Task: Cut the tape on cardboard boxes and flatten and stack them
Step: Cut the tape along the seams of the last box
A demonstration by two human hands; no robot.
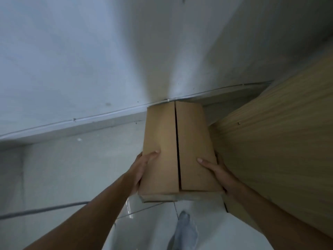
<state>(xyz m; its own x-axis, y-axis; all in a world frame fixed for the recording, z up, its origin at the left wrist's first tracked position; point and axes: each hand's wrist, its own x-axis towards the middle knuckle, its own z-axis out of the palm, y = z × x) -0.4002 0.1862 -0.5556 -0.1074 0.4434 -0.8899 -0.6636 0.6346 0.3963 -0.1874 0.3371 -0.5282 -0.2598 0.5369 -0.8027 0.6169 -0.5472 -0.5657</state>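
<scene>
My left hand (144,166) grips the near left edge of the cardboard box (162,134), thumb pressed on top; my right hand (217,171) grips the near right edge likewise. Its two top flaps lie shut, a dark slit between them, the inside hidden. Its long axis points away from me, far end at the wall (90,69) foot, beside a wooden panel (279,132)

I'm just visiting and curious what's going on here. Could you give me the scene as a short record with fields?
held item: cardboard box, looks flattened, dark gap between two flaps
left grip: hand holds box's left edge, thumb on top
right grip: hand holds right edge, thumb on top
far end: near base of wall
right side: wooden panel
floor: pale tiles, grey cable, socked foot
</scene>
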